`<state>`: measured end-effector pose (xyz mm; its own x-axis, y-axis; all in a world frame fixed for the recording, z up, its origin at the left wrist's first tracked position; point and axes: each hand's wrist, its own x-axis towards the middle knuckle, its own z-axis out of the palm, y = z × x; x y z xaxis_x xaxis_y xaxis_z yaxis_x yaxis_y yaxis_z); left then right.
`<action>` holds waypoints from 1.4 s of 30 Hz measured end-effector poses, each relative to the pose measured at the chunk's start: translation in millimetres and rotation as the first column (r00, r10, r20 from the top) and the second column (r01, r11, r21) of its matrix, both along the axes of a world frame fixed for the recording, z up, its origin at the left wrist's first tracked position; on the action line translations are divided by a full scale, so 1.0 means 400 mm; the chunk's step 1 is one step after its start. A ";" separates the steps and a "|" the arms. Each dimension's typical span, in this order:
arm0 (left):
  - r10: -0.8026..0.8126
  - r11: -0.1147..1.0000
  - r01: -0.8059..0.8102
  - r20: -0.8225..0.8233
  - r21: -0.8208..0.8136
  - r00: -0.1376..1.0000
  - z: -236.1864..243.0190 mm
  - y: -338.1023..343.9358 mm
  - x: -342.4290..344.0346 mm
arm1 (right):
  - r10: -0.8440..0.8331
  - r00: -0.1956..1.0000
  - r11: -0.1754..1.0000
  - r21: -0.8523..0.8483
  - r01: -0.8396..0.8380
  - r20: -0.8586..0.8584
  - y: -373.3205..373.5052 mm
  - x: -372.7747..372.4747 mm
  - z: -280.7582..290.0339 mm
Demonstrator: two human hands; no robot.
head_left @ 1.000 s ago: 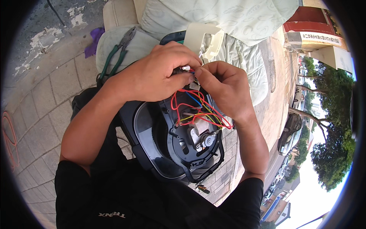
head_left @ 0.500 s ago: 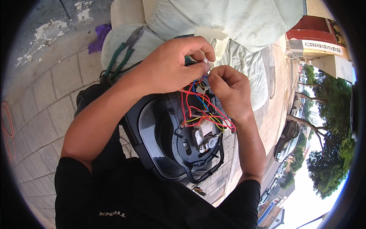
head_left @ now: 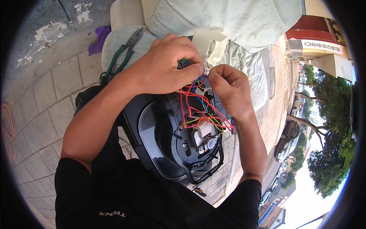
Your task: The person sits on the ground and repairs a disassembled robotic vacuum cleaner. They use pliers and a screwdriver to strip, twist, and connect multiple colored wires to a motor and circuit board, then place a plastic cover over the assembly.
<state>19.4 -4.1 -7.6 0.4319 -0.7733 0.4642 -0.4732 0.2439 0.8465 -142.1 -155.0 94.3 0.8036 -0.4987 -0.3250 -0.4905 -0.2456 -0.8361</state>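
Observation:
A black appliance (head_left: 160, 137) sits opened in front of me, showing a motor (head_left: 209, 142) and loose red, blue and yellow wires (head_left: 189, 105). My left hand (head_left: 169, 66) is over its upper part, fingertips curled around the wiring, with its thumb near a small white piece (head_left: 206, 70). My right hand (head_left: 228, 89) pinches the blue and red wires just right of my left thumb. What lies between the fingertips is small and partly hidden. A cream plastic cover (head_left: 213, 45) lies just beyond my hands.
A padded seat with pale green fabric (head_left: 225, 15) is behind the appliance, with green-handled pliers (head_left: 119, 57) on it. A purple cloth (head_left: 97, 42) and an orange cord (head_left: 8, 126) are at the left. Paving (head_left: 45, 114) surrounds me; parked cars (head_left: 286, 139) and trees are at the right.
Over the last second both hands and the appliance have shifted slightly right in view. Since half a second ago, my left hand's fingers have curled back and down toward the wires.

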 end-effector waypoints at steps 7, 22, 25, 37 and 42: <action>-0.036 0.995 0.023 -0.140 -0.099 0.989 0.053 0.027 -0.013 | 0.001 1.000 1.000 -0.030 -0.001 -0.016 -0.002 0.008 0.002; -0.050 0.998 0.046 0.079 0.045 0.996 0.021 0.031 -0.019 | 0.050 0.998 0.993 -0.101 -0.053 -0.030 0.012 0.007 0.013; -0.105 0.990 0.105 -0.005 0.095 0.994 0.017 0.019 -0.025 | 0.064 0.997 0.987 -0.148 -0.071 -0.048 0.018 0.013 0.020; -0.382 0.881 0.438 -0.279 0.178 0.881 0.022 0.000 0.032 | 0.097 0.995 0.978 -0.184 -0.099 -0.019 0.010 0.005 0.001; -0.375 0.856 0.460 -0.328 0.236 0.867 0.027 0.001 0.039 | 0.095 0.995 0.988 -0.120 -0.095 -0.002 0.004 0.003 -0.001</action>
